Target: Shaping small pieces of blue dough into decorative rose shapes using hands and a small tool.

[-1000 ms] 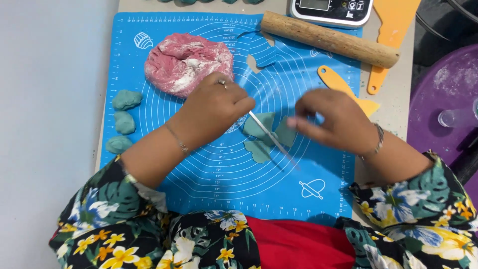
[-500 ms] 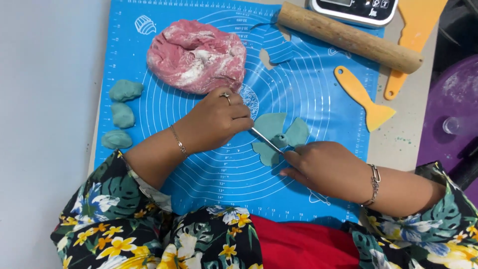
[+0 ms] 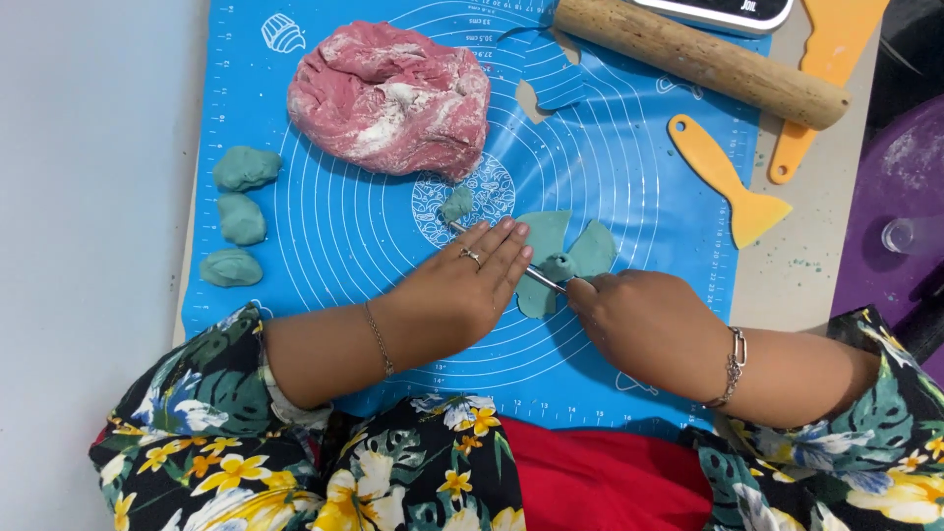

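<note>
On the blue silicone mat lies a flat teal dough flower made of several petals. My right hand grips a thin metal tool that crosses the flower. My left hand lies flat on the mat, fingers straight and pressed over the tool's shaft beside the petals. A small teal dough bit sits just beyond my left fingertips.
A big pink dough lump sits at the mat's far side. Three teal dough lumps line the left edge. A wooden rolling pin, two orange scrapers, a scale and a purple bowl stand to the right.
My left hand has flattened, its fingers now straight over the tool. My right hand has slid in closer to the flower. The view has shifted slightly downward.
</note>
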